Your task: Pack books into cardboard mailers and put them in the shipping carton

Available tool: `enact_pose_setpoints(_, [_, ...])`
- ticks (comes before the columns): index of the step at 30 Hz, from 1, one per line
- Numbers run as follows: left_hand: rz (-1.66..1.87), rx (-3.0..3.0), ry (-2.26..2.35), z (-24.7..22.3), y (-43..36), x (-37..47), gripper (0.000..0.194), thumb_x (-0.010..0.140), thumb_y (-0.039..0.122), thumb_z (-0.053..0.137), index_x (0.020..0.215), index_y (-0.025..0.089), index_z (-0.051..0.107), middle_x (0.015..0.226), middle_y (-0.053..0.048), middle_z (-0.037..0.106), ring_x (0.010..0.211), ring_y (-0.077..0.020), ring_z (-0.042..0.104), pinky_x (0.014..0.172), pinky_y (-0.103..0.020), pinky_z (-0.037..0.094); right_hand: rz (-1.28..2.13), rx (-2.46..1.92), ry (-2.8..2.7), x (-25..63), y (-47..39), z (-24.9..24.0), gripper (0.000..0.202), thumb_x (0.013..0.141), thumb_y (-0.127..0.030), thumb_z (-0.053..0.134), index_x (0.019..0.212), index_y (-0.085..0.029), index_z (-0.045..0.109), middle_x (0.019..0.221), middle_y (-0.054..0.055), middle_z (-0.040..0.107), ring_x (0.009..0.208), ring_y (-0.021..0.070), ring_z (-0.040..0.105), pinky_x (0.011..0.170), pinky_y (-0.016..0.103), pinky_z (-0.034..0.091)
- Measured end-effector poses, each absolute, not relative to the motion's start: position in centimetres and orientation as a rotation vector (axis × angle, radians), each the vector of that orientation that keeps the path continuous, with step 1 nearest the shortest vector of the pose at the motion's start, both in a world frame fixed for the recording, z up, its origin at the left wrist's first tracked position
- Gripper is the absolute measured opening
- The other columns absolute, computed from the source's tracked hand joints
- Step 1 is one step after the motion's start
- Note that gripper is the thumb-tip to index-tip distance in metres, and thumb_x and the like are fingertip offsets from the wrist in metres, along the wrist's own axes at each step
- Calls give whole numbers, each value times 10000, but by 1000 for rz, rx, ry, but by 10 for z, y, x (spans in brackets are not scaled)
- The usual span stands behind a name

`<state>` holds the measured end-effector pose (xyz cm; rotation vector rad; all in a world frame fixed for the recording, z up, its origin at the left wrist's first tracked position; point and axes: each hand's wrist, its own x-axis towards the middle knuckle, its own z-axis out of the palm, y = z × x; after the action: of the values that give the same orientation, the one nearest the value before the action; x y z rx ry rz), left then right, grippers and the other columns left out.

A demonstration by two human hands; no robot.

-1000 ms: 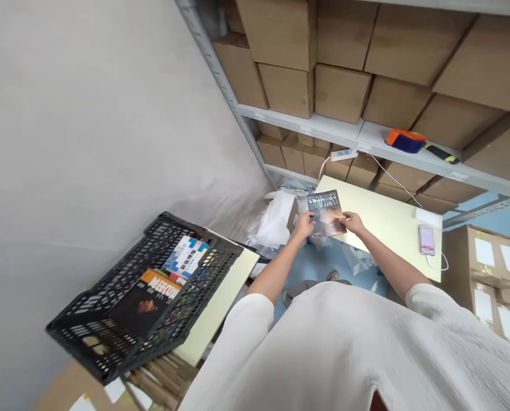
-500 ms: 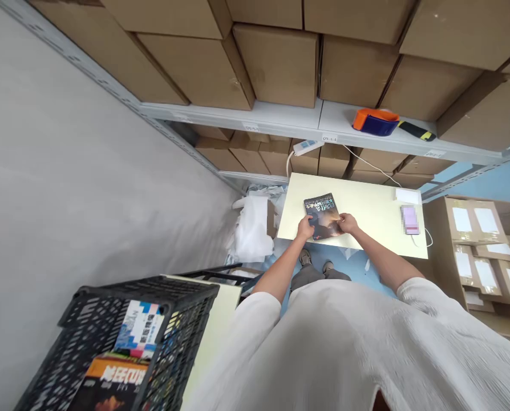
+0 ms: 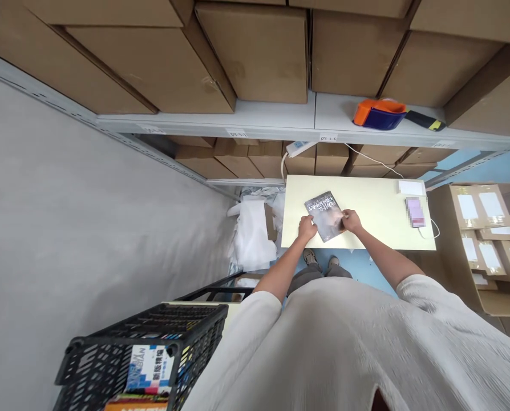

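A dark-covered book point(image 3: 324, 214) with pale lettering is held at a slant above the near half of the pale yellow table point(image 3: 379, 228). My left hand point(image 3: 307, 227) grips its lower left edge, with the thumb on the cover. On the opposite edge, my right hand point(image 3: 351, 221) closes around the lower right side, thumb on top. The fingers under the book are hidden. Light glares off the cover and washes out its picture. I cannot tell whether the book touches the table.
A phone point(image 3: 415, 212) and a white box point(image 3: 411, 187) lie at the table's right end. Shelves of cardboard boxes point(image 3: 255, 51) rise behind, holding an orange-and-blue holder point(image 3: 380, 114) and a cutter point(image 3: 425, 120). A black crate point(image 3: 199, 348) with books stands lower left; open cartons point(image 3: 477, 257) stand right.
The book has tilted slightly in my hands, and its cover now catches more glare. My view has shifted, so the crate sits lower and the shelf boxes look larger.
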<state>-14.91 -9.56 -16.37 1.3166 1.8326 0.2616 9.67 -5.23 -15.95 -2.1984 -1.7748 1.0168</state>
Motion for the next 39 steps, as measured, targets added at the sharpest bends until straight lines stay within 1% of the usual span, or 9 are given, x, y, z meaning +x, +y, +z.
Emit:
enact_pose_setpoints(4, [260,1478,1790,-150,-72,-155,519,891,201,683,1406,259,694,1482,-134,683,1416,-332,619,1193,-471,497,1058,-2151,-1757,91,-69,-150,345,850,-127,621,1143,-184,794,1248,126,778,1175,253,734,1102,343,544])
enact_pose_setpoints(9, [233,1584,1678,-144,-43,-151,514,915,254,705,1428,262,686,1539,-135,662,1478,-346,583,1246,-486,462,1221,-2193,-1691,84,-88,-147,279,837,-129,702,1087,-211,793,1075,82,821,1037,261,777,944,319,580])
enact_pose_setpoints(15, [112,1586,1640,-154,-24,-143,642,851,280,783,1477,252,645,1745,-165,478,1641,-384,416,1337,-538,334,1150,-2356,-1848,81,-99,-151,225,914,-157,660,1095,-212,782,1152,110,812,1135,285,763,924,303,552])
enact_pose_setpoints(19, [79,1594,1667,-156,-12,-141,713,823,294,825,1502,253,613,1795,-183,390,1707,-393,274,1370,-571,217,1206,-2367,-1838,82,-93,-157,241,931,-180,642,1135,-201,769,1150,122,796,1124,292,750,936,320,551])
enact_pose_setpoints(22, [-8,1627,1694,-154,-9,-143,731,867,317,787,1557,243,556,1743,-212,431,1659,-404,354,1319,-547,315,1214,-2327,-1826,88,-82,-162,280,899,-213,678,1167,-210,761,1176,117,772,1138,292,734,979,335,560])
enact_pose_setpoints(26, [-233,1627,1805,-147,-12,-156,589,999,317,615,1563,176,521,1542,-261,582,1443,-416,580,1187,-528,450,1060,-2116,-1849,98,-64,-172,522,870,-292,715,1383,-194,695,1494,164,629,1310,315,658,1129,402,551])
enact_pose_setpoints(28, [-253,1646,1873,-145,-14,-163,524,1027,292,562,1534,161,531,1529,-270,579,1432,-425,573,1175,-548,453,1020,-2063,-1864,100,-56,-177,584,878,-312,701,1448,-187,662,1597,182,543,1390,336,609,1190,449,526])
enact_pose_setpoints(31, [-175,1740,1817,-145,-16,-167,502,1030,242,554,1530,197,530,1593,-235,531,1481,-408,518,1196,-531,443,1059,-2091,-1883,96,-50,-183,570,892,-318,688,1448,-199,671,1586,176,557,1439,356,575,1218,494,504])
enact_pose_setpoints(39, [-50,1635,1656,-160,-36,-143,576,1002,222,619,1570,198,528,1517,-189,555,1412,-345,591,1215,-418,443,1274,-2100,-1815,84,-49,-179,623,888,-300,717,1491,-153,670,1549,183,645,1391,356,646,1198,418,509])
